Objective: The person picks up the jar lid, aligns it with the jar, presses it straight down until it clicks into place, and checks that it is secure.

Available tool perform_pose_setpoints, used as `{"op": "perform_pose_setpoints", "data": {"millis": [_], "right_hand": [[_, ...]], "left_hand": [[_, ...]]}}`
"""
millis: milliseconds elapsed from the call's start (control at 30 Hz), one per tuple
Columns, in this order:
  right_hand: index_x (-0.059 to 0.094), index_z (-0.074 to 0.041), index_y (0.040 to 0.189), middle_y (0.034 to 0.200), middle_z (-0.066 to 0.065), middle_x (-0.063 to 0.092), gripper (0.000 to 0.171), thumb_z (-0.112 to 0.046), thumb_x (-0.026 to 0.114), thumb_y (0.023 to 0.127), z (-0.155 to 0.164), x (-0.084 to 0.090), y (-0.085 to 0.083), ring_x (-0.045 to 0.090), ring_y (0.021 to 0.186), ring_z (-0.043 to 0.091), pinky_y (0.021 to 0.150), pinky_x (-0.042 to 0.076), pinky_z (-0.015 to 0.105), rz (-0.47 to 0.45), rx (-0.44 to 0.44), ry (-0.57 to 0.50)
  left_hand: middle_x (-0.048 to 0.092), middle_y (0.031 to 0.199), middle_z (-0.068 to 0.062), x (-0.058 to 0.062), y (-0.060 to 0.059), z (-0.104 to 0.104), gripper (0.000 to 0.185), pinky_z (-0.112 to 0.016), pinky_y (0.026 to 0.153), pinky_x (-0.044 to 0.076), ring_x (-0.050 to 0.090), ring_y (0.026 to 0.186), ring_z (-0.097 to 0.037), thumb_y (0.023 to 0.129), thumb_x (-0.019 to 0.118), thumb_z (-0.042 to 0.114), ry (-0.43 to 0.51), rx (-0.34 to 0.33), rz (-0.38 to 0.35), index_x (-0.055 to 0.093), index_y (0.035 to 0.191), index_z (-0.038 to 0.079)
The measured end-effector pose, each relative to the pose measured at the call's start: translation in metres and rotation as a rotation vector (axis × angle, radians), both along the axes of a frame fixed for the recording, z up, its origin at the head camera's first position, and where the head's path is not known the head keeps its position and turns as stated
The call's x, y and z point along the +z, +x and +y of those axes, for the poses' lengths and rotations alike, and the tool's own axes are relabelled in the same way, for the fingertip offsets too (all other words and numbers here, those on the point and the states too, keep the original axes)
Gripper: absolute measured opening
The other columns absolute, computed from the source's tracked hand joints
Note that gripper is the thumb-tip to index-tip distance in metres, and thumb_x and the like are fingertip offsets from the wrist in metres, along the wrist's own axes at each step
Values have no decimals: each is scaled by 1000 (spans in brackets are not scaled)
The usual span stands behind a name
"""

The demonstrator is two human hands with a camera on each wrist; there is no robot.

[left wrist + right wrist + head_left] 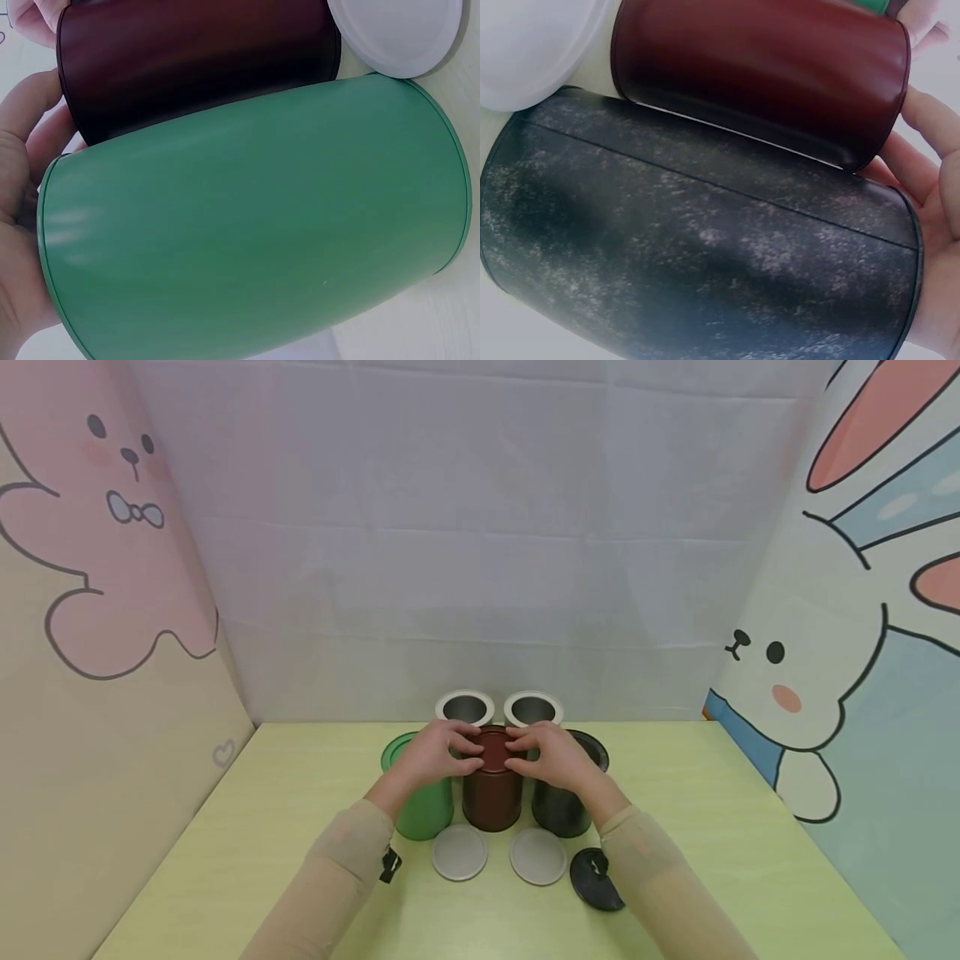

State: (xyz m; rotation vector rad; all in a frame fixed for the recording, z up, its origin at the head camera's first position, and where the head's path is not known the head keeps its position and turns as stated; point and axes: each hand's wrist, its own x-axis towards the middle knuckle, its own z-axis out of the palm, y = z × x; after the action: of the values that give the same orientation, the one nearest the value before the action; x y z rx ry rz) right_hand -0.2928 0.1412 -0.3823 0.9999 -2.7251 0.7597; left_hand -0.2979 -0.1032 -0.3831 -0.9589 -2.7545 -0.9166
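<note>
In the middle of the table stands an upright dark red can [492, 802] with a flat, dark red top. My left hand [433, 752] curves round its top edge from the left, thumb in front and fingers behind. From the right, my right hand [557, 753] grips the same edge with its fingertips. A green can [424, 810] stands just left of the red one, under my left wrist; it fills much of the left wrist view. On the right, a mottled black can [705, 232] stands close beside the red one, partly hidden by my right hand.
Two open white-rimmed cans stand behind, the left one [441, 708] and the right one [557, 708]. In front lie two pale round lids, one left [460, 853] and one right [537, 857]. A black disc [592, 889] lies partly under my right sleeve. A pale wall [480, 568] rises behind.
</note>
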Motion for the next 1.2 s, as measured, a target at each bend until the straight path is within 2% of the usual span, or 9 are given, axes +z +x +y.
{"op": "perform_pose_setpoints", "data": {"millis": [400,700,1200], "right_hand": [[75,-6,116,134,7,62,32,-23,75,90,3,1,-3,58,114,29,95,49,45,-44,-14,-17],[73,-6,120,134,7,61,34,-27,71,93,4,7,-1,58,112,30,95,48,46,76,29,134],[69,-12,128,139,4,59,37,-30,66,96,5,6,0,57,113,28,91,50,45,98,30,207]], "left_hand": [[64,131,-7,-1,-3,1,24,-41,95,51,58,120,-28,89,76,21,-4,-8,4,78,109,9],[66,127,-10,0,-4,-2,21,-42,94,51,60,115,-30,89,75,21,-19,-47,50,79,105,7],[67,125,-10,2,-2,-3,20,-42,94,51,60,115,-30,90,75,20,-17,-59,44,80,103,6]]}}
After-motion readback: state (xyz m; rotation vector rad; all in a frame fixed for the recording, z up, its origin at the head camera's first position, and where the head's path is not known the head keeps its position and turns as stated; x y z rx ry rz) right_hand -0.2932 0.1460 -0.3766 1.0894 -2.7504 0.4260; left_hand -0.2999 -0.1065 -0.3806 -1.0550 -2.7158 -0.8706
